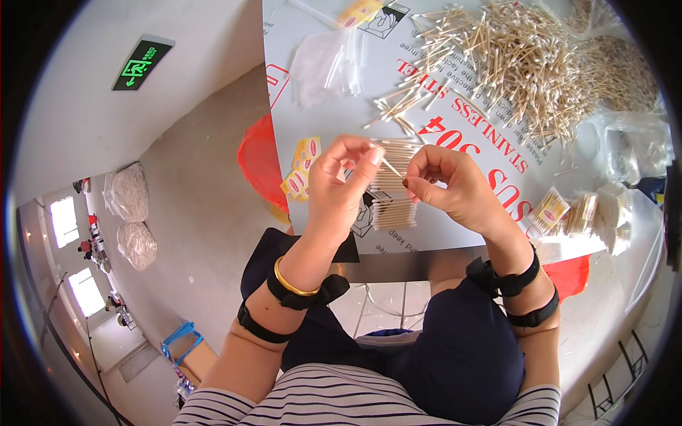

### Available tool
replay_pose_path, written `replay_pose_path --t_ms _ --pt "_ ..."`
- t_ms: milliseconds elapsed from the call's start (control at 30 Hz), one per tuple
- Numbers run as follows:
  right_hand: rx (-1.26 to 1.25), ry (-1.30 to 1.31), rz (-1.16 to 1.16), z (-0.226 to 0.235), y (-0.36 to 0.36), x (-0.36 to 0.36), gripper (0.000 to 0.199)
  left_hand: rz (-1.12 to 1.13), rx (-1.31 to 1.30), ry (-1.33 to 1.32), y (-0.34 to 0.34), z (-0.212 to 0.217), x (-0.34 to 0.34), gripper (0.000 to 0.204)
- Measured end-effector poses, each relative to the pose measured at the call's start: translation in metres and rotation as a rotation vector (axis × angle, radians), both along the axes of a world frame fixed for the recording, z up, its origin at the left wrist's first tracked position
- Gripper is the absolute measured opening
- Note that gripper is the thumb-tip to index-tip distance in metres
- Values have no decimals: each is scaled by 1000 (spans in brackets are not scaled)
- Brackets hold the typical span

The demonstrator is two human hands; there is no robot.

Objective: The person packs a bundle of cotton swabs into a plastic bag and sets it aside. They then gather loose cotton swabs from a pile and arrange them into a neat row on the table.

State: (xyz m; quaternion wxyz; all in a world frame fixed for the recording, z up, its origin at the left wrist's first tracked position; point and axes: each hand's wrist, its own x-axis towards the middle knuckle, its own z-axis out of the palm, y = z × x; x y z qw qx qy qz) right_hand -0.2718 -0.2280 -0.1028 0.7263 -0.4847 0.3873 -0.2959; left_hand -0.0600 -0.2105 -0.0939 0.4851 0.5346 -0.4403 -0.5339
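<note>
Between my two hands a single cotton swab (391,168) is held at a slant. My left hand (347,174) pinches its upper end between thumb and fingers. At the lower end, the thumb and fingertips of my right hand (449,183) close on or against the tip. Beneath them lies a neat row of cotton swabs (395,215), side by side on the table sheet, partly covered by my hands. Small yellow printed cards (305,160) lie just left of my left hand. Farther back to the right spreads a big loose heap of cotton swabs (529,67).
Clear plastic bags (330,64) lie at the table's far left. Packed swab bundles (550,211) stand near the right edge, by more clear plastic (625,142). Red bags (259,160) hang below the table edges. Full sacks (130,193) sit on the floor at left.
</note>
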Motion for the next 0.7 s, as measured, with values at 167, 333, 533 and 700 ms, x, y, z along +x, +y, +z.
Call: replay_pose_path --t_ms 167,333,533,700 --pt "28 -35 4 -2 10 -1 9 -55 -12 -52 9 2 13 14" --pt "-116 -28 -70 4 21 -4 20 -98 36 -113 23 -2 15 17" --pt "-462 306 52 22 35 -16 29 -402 194 -190 36 0 -2 23" --pt "-588 404 -21 25 49 -42 10 -613 510 51 30 9 -15 27"
